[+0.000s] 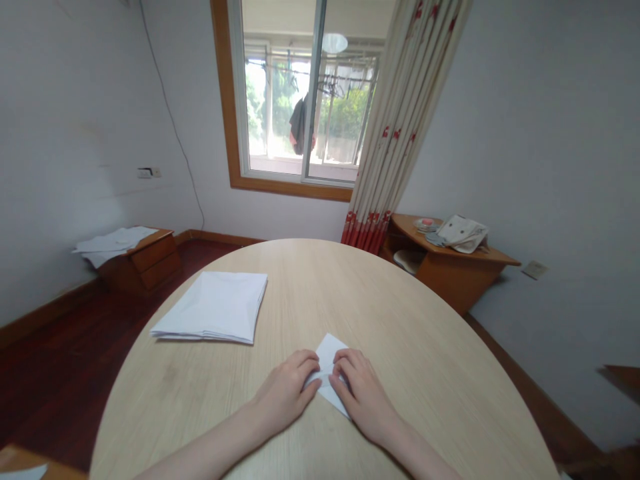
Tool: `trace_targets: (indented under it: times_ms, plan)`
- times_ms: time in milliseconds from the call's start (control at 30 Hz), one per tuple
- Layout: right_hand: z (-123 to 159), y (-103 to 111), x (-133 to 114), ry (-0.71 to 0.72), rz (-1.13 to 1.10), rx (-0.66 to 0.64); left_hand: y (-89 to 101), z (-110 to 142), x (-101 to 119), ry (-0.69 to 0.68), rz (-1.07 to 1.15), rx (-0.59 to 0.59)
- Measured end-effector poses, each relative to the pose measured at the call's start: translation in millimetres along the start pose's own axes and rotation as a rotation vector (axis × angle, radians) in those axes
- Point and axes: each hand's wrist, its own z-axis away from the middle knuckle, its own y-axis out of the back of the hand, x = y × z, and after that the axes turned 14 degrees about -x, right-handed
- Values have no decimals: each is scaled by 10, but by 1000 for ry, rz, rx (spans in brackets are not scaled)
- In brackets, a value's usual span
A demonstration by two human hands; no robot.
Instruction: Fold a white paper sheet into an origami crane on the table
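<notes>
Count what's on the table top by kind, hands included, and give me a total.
On the table:
Stack of white paper: 1
Folded white paper: 1
Hands: 2 (left hand, right hand)
Total: 4

Counter [300, 293]: oval, pale wood grain. Lying on it: stack of folded white paper [210, 308], left of centre; small folded paper [327, 353], at near edge. Left, by wall: drawer cabinet [155, 260], loose white sheets [115, 243] on top. Right: wooden shelf [450, 263], carrying cloth bag [463, 233] and plate [426, 225].
</notes>
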Motion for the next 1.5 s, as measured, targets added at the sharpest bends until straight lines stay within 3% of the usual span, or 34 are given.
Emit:
trace_targets:
  times_ms: [500,833,1100,1500]
  plan:
    - [-36,-99,57,-92,215,68,-40,-35,87,78,-110,-27]
    - [-57,26,45,-162,85,25,52,-82,-8,122,-85,18]
    - [-75,110,77,-210,29,-39,179,-86,-65,107,-63,-96]
    - [-68,221,226,-234,-12,-108,336,-51,-176,-36,1,-219]
